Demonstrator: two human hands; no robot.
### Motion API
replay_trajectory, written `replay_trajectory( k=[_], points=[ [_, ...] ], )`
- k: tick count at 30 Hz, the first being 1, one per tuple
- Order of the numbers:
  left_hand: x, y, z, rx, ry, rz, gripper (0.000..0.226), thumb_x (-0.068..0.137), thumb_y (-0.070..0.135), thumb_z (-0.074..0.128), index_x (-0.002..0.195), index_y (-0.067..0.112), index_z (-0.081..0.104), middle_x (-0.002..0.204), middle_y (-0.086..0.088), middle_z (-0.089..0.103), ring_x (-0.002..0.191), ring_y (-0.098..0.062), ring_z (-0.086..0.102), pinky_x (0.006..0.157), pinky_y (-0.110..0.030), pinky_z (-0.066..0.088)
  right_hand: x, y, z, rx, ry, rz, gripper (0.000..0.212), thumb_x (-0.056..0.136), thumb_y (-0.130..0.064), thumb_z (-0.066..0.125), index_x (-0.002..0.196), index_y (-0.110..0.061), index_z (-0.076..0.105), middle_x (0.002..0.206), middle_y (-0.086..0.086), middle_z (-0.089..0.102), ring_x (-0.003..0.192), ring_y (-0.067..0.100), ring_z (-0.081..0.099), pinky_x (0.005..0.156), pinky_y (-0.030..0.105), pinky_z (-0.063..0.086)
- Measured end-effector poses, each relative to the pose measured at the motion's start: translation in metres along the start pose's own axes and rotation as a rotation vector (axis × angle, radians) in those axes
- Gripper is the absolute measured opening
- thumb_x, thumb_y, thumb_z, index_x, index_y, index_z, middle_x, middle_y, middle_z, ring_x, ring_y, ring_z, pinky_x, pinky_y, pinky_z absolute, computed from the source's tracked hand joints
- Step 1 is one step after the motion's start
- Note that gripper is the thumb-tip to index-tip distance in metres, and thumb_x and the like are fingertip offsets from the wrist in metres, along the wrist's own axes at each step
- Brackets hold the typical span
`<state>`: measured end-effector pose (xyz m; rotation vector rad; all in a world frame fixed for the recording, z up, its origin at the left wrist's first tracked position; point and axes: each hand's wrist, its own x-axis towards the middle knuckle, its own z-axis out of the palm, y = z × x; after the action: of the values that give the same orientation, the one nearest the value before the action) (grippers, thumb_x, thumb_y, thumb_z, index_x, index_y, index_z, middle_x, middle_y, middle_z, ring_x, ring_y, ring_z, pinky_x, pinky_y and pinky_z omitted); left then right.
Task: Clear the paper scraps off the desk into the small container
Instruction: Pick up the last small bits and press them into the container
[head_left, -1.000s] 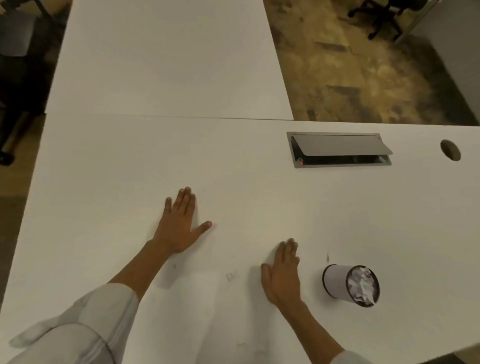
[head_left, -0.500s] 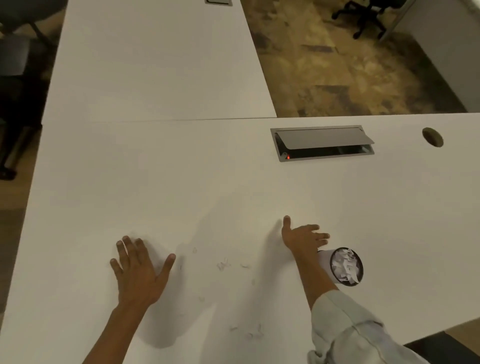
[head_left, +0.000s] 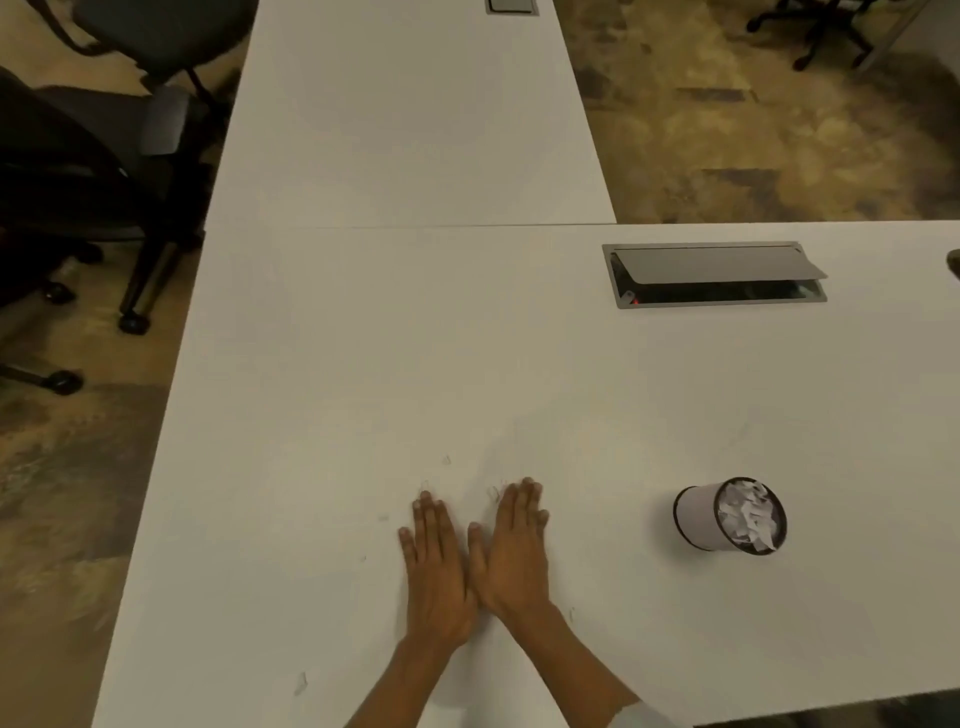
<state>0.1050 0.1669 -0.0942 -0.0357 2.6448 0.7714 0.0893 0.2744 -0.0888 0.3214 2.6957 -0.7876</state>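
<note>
Head view, items listed from the left edge of the white L-shaped desk to the right.

1. Dark office chairs on the floor beyond the desk's left edge.
2. Small white paper scraps — one loose piece near the front-left corner; a few faint bits ahead of the fingertips, near the front edge at mid-desk. Whether more lie under the palms cannot be told.
3. Left hand, flat on the desk, fingers straight and together, holding nothing.
4. Right hand, also flat, fingers straight, holding nothing; its inner edge touches the left hand, the two forming a wedge.
5. Grey metal cable hatch, flap partly raised, set toward the back edge, right of centre.
6. Small round white container with a dark rim, well to the right of the hands near the front edge, already heaped with white scraps.

Risks, as judged: the scraps are thin and light, so a quick sweep could scatter them or push them off the front edge; the piece at the front-left corner may be overlooked; the container looks nearly full, so further scraps may spill over.

Writing or brands — none readable.
</note>
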Motion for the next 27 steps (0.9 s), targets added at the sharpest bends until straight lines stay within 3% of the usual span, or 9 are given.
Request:
replay_trajectory(
  k=[3, 6, 8, 13, 16, 18, 20, 24, 27],
  points=[
    [0.006, -0.012, -0.014, -0.095, 0.037, 0.072, 0.073, 0.094, 0.047, 0.018, 0.148, 0.011, -0.016, 0.158, -0.007, -0.022, 0.147, -0.017, -0.02, 0.121, -0.046, -0.007, 0.005, 0.013, -0.016, 0.099, -0.014, -0.187, 0.068, 0.099, -0.036, 0.034, 0.153, -0.008, 0.003, 0.16, 0.003, -0.004, 0.148, 0.012, -0.007, 0.12, 0.028, -0.002],
    [0.04, -0.027, -0.05, -0.048, 0.046, 0.151, 0.073, 0.095, 0.03, 0.035, 0.149, 0.008, -0.01, 0.159, -0.009, -0.017, 0.147, -0.021, -0.018, 0.121, -0.044, -0.008, 0.046, 0.015, -0.043, 0.057, -0.019, -0.215, 0.059, 0.1, -0.02, 0.038, 0.151, -0.004, 0.013, 0.161, 0.01, 0.01, 0.148, 0.017, 0.005, 0.121, 0.029, 0.003],
    [0.07, -0.032, -0.073, 0.075, -0.017, 0.199, 0.071, 0.097, 0.023, 0.037, 0.149, 0.01, -0.009, 0.159, -0.008, -0.017, 0.147, -0.022, -0.018, 0.122, -0.045, -0.005, 0.067, 0.009, -0.051, -0.074, -0.111, -0.277, 0.058, 0.1, -0.02, 0.035, 0.151, -0.003, 0.011, 0.161, 0.013, 0.008, 0.149, 0.022, 0.003, 0.121, 0.035, 0.004],
    [0.084, -0.03, -0.076, 0.365, -0.253, 0.343, 0.066, 0.099, 0.028, 0.031, 0.15, 0.01, -0.007, 0.159, -0.009, -0.016, 0.148, -0.026, -0.014, 0.121, -0.045, -0.003, 0.047, 0.003, -0.03, -0.29, -0.202, -0.447, 0.063, 0.098, -0.027, 0.034, 0.151, -0.001, 0.011, 0.16, 0.017, 0.005, 0.149, 0.027, 0.0, 0.122, 0.04, 0.006],
    [0.048, -0.027, -0.05, 0.369, -0.222, 0.304, 0.066, 0.098, 0.03, 0.027, 0.149, 0.009, -0.008, 0.157, -0.008, -0.021, 0.148, -0.026, -0.016, 0.121, -0.042, -0.007, -0.004, 0.017, -0.013, -0.302, -0.227, -0.536, 0.064, 0.097, -0.032, 0.032, 0.151, -0.002, 0.014, 0.16, 0.015, 0.004, 0.149, 0.028, 0.003, 0.121, 0.042, 0.0],
    [0.015, -0.028, -0.034, 0.277, -0.194, 0.33, 0.063, 0.099, 0.03, 0.022, 0.149, 0.011, -0.011, 0.153, -0.003, -0.026, 0.148, -0.023, -0.014, 0.121, -0.037, -0.012, -0.036, 0.029, -0.007, -0.291, -0.225, -0.635, 0.065, 0.092, -0.032, 0.038, 0.148, -0.001, 0.027, 0.156, 0.014, 0.013, 0.146, 0.031, 0.018, 0.118, 0.051, 0.009],
    [-0.014, -0.032, -0.025, 0.193, -0.113, 0.334, 0.064, 0.098, 0.031, 0.024, 0.148, 0.016, -0.014, 0.154, 0.0, -0.028, 0.148, -0.019, -0.015, 0.12, -0.035, -0.016, -0.043, 0.035, -0.01, -0.224, -0.216, -0.668, 0.063, 0.09, -0.032, 0.044, 0.145, -0.001, 0.034, 0.153, 0.011, 0.02, 0.143, 0.029, 0.028, 0.118, 0.045, 0.019],
    [-0.055, -0.062, -0.043, 0.064, 0.224, -0.125, 0.077, 0.091, 0.038, 0.037, 0.151, 0.011, -0.003, 0.159, -0.004, -0.013, 0.148, -0.021, -0.013, 0.121, -0.039, -0.01, 0.012, 0.002, -0.026, -0.131, -0.128, -0.549, 0.063, 0.098, -0.034, 0.041, 0.15, -0.004, 0.021, 0.159, 0.012, 0.018, 0.148, 0.023, 0.011, 0.121, 0.041, 0.015],
    [-0.078, -0.094, -0.056, 0.027, 0.293, -0.456, 0.081, 0.091, 0.038, 0.045, 0.149, 0.003, 0.003, 0.16, -0.015, -0.004, 0.148, -0.03, -0.007, 0.121, -0.05, 0.003, 0.064, -0.025, -0.028, -0.183, -0.154, -0.462, 0.065, 0.101, -0.037, 0.034, 0.151, -0.002, 0.013, 0.16, 0.016, 0.008, 0.149, 0.026, 0.002, 0.122, 0.043, 0.008]
  ],
)
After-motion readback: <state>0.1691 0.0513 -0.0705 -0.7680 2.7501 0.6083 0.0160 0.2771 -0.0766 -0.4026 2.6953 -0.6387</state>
